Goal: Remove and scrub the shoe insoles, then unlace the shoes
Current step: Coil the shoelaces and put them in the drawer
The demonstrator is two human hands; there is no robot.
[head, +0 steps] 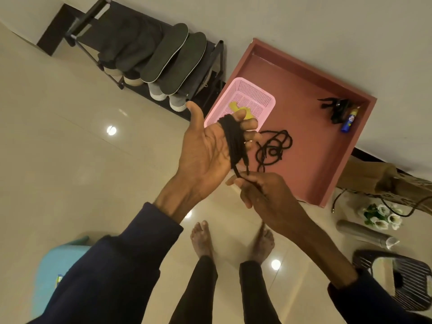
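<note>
- Lace-winding is occupying both hands at the centre of the frame. The left hand (205, 148) is lying palm up, thumb out and fingers loosely extended rather than clenched. It is serving as a spool for the black lace (232, 136) coiled round its fingers.
- The right hand (264, 192), just below and to the right, is pinching the free end of that lace between thumb and fingertips, probably to keep it taut so the turns are sitting neatly.
- A second lace (273, 148) is lying in a loose tangle on the reddish tray (304, 108) right of centre, apart from both hands. It is probably waiting for the same bundling.
- Two dark insoles (173, 57) are leaning on the shoe rack (219, 52) at upper left, seemingly propped there for drying, with grey shoes (159, 92) sitting beneath them.
- A pink basket (252, 94) is resting at the tray's left edge, and a blue bottle (348, 122) is lying in its right corner.
- Judging by this, the scrubbing and unlacing are looking finished, with only the tidying of the laces going on.
</note>
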